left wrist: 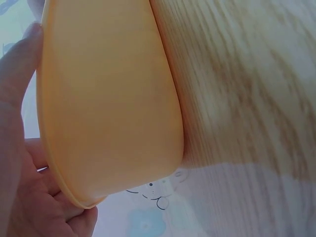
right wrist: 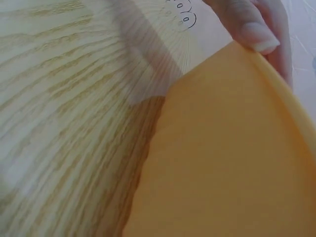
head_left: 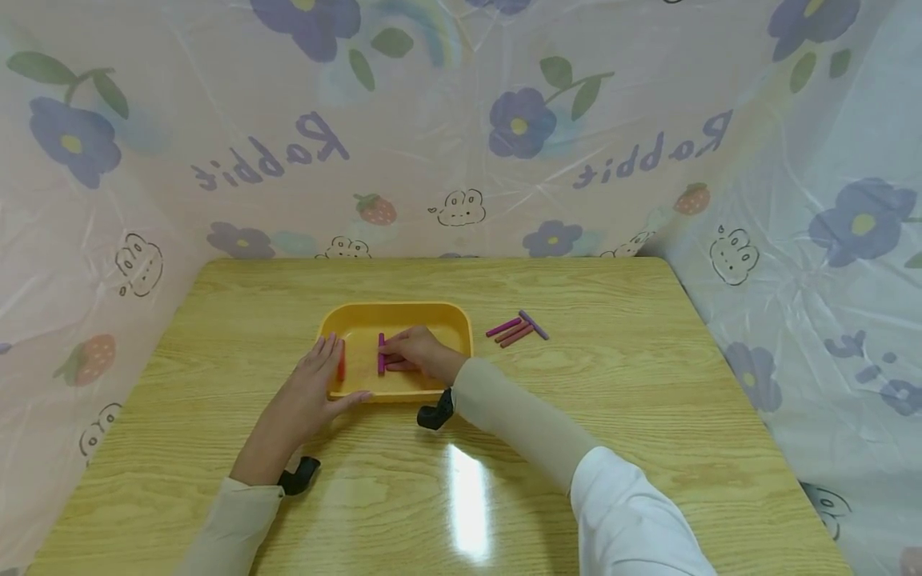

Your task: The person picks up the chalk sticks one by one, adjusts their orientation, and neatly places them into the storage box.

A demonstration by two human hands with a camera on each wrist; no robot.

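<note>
A yellow tray [head_left: 396, 396] stands on the table. My left hand [head_left: 310, 380] holds its left end, fingers over the side rim and thumb along the front rim; in the left wrist view the tray wall [left wrist: 108, 98] lies beside my curled fingers [left wrist: 54, 210]. A red stick [head_left: 342, 360] lies in the tray beside those fingers. My right hand [head_left: 418, 352] reaches inside the tray and pinches a purple crayon-like stick [head_left: 381, 364]. Under that hand another dark pinkish stick [head_left: 398, 366] lies partly hidden. In the right wrist view, the thumb [right wrist: 256, 37] shows above the tray wall [right wrist: 222, 148].
Right of the tray, several sticks lie on the wooden table [head_left: 612, 384]: a magenta stick [head_left: 503, 327], reddish sticks [head_left: 517, 334] and a greyish purple stick [head_left: 534, 324] set crosswise. A patterned curtain [head_left: 446, 144] hangs behind the table and along its sides.
</note>
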